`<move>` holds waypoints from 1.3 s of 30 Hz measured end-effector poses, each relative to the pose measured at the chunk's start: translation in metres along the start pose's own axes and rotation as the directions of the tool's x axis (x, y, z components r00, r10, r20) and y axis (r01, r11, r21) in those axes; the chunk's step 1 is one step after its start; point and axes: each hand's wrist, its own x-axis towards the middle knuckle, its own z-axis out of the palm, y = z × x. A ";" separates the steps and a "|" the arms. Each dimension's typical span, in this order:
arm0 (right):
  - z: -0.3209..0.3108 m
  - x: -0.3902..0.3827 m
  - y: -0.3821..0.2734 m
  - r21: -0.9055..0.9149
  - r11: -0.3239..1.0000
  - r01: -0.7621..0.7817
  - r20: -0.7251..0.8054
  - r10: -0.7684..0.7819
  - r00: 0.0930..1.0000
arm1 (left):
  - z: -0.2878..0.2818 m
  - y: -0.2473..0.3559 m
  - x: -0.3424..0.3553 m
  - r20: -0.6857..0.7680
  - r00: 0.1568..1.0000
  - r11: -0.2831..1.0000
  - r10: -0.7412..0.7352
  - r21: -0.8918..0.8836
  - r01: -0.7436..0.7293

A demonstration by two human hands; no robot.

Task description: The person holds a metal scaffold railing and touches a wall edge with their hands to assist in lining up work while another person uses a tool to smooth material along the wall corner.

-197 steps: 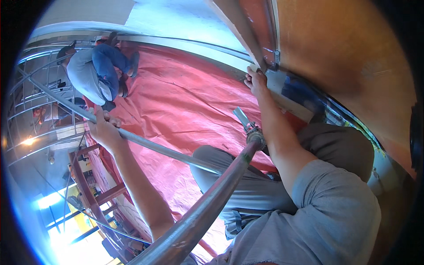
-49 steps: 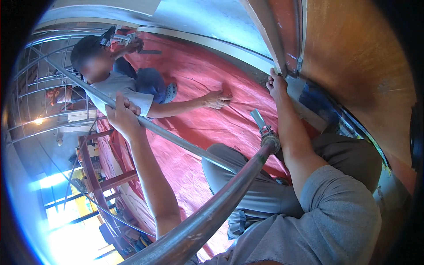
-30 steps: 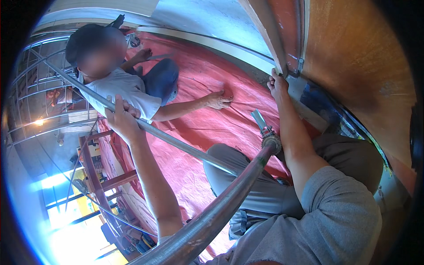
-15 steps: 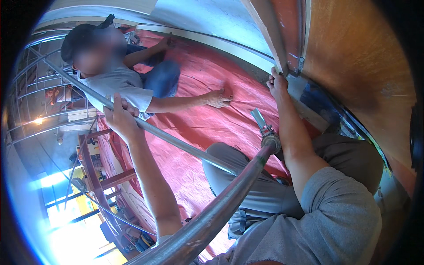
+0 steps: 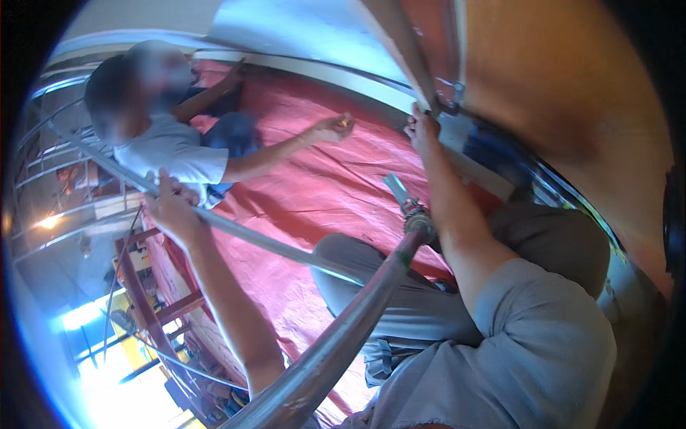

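Observation:
My left hand (image 5: 174, 209) is wrapped round a slim grey metal tube (image 5: 250, 237), which runs from the upper left down toward my knee. My right arm reaches forward, and the right hand (image 5: 423, 129) is closed beside the lower end of a brownish upright post (image 5: 406, 50). Its fingers partly hide what they grip. A thicker metal pole (image 5: 343, 329) slants across in front of me, ending in a clamp-like fitting (image 5: 413, 213) with a flat metal plate. Across the red sheet (image 5: 300, 171), a co-worker's hand (image 5: 333, 129) is raised with something small and orange at the fingertips.
The co-worker (image 5: 171, 143) sits at the far left, beside a rack of bent metal tubes (image 5: 53, 171). A brown frame (image 5: 146, 286) stands at the left edge of the sheet. An orange-brown panel (image 5: 564, 107) rises on my right; a pale board (image 5: 307, 39) leans at the back.
The co-worker's near hand has lifted off the red sheet and now shows something small and orange. The whole view has shifted slightly; my hands keep their places on the tube and by the post.

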 end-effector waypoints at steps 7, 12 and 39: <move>0.007 -0.015 -0.002 0.049 0.999 0.005 0.043 -0.007 0.999 | -0.005 0.007 -0.003 0.013 1.000 1.000 -0.005 -0.024 0.005; 0.002 -0.013 -0.001 -0.082 0.996 0.042 0.117 -0.033 0.993 | -0.005 0.002 0.001 0.031 0.999 0.998 -0.015 -0.054 0.017; 0.013 -0.019 -0.007 0.049 0.998 0.026 -0.024 -0.025 0.999 | -0.006 0.007 -0.002 0.044 0.999 0.999 -0.011 -0.041 0.013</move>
